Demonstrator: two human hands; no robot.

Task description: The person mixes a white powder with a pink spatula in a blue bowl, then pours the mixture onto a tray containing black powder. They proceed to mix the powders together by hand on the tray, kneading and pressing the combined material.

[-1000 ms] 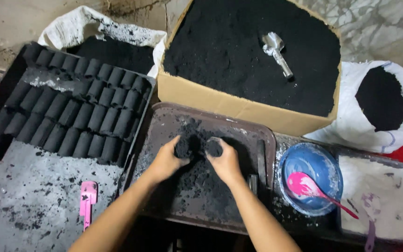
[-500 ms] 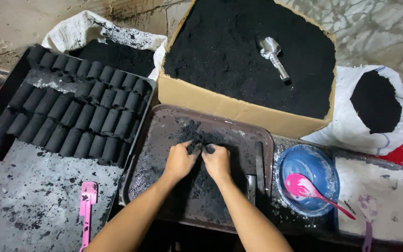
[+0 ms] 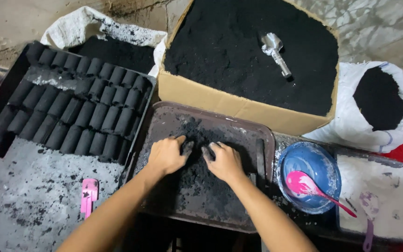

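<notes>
black powder, blue bowl, pink spoon

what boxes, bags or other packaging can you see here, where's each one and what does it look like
Cardboard box: top centre, brown, open, filled with black powder, a metal scoop lying in it.
White woven sack: right of the box, open, black powder inside.
Second white sack: top left, behind the black tray of dark cylinders, dusted black.
No labels, signs or screens visible.
</notes>
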